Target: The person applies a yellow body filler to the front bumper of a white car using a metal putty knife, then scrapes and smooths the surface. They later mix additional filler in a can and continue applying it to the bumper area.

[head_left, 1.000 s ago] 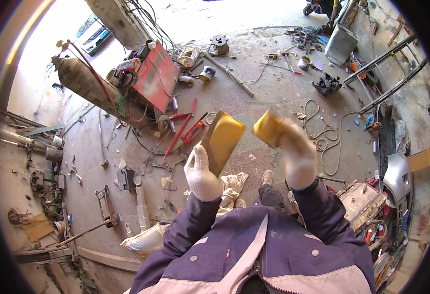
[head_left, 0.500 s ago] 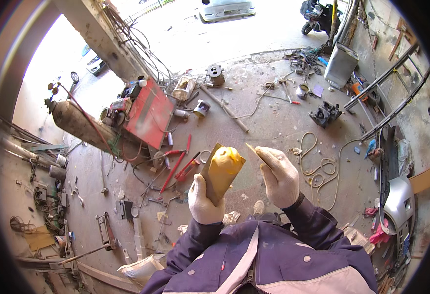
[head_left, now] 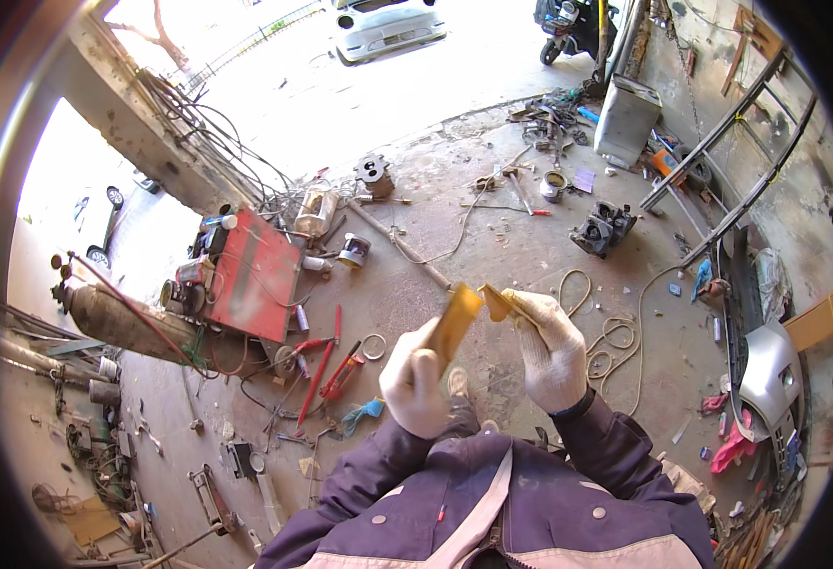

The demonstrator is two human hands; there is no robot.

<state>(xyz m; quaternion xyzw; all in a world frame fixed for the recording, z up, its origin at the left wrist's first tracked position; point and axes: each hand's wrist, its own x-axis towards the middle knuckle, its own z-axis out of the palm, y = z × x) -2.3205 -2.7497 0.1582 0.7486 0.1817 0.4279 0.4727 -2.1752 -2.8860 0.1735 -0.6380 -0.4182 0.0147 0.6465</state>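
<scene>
Above the littered concrete floor (head_left: 492,237), the white-gloved left hand (head_left: 416,384) is closed around a flat yellow-brown strip (head_left: 454,324) while the gloved right hand (head_left: 549,353) pinches a smaller yellow piece (head_left: 498,303) beside its top, apparently mid-fitting, which seems to call for careful alignment.

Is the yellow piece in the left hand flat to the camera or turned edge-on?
Edge-on: the yellow piece shows as a narrow strip rising from the gloved left hand.
</scene>
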